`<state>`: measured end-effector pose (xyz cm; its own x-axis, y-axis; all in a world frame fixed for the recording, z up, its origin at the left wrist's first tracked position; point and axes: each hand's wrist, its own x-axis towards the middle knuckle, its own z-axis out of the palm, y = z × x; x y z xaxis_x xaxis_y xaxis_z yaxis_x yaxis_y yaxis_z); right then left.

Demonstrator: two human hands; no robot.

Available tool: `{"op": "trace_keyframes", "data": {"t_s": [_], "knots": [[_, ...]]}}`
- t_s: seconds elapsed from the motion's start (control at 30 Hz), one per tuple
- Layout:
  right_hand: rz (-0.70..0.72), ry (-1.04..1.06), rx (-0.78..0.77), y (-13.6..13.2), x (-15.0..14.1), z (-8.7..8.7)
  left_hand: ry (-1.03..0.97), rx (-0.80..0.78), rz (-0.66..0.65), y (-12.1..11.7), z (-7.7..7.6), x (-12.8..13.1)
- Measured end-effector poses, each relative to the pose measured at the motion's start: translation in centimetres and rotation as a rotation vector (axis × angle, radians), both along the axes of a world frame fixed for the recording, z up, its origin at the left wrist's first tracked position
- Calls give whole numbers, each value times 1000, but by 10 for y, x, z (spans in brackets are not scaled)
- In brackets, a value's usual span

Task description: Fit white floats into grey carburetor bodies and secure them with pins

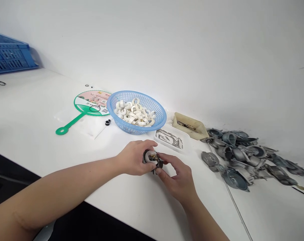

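Between my two hands is a small carburetor body of dark metal, with a white ring-shaped float and brass parts on its upper side. My left hand wraps round it from the left, its thumb lying over the float. From the right, my right hand pinches the body's edge between thumb and fingers. Part of the carburetor is covered by my fingers. Just beyond my hands stands a blue plastic basket heaped with white floats.
A shallow tray of thin metal pins and a cream box with tools lie right of the basket. Several metal carburetor bodies are piled at right. A green-handled fan, black rings and a blue crate are at left.
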<state>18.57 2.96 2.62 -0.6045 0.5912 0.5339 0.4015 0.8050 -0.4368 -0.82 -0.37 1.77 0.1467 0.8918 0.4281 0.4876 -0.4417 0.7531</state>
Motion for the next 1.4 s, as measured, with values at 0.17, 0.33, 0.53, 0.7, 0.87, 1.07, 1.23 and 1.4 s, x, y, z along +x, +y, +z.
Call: {"op": "trace_keyframes", "data": {"t_s": [0.17, 0.33, 0.53, 0.7, 0.87, 1.07, 1.23, 1.4], "knots": [[6, 26, -86, 2, 1, 0, 30, -13, 43, -2, -1, 4], [23, 49, -155, 1, 2, -1, 73, 6, 71, -5, -2, 6], [34, 80, -208, 3, 6, -5, 86, -21, 85, -9, -3, 9], [45, 86, -225, 3, 5, -5, 69, -65, 94, -12, -4, 9], [38, 88, -190, -1, 3, -3, 56, -59, 77, -14, -3, 9], [32, 112, -215, -2, 3, -5, 11, -62, 89, -14, -2, 9], [26, 129, -233, -1, 4, -7, -52, -105, 87, -13, -1, 10], [8, 119, -236, -1, 4, -8, -169, -253, 92, -15, -2, 10]]}}
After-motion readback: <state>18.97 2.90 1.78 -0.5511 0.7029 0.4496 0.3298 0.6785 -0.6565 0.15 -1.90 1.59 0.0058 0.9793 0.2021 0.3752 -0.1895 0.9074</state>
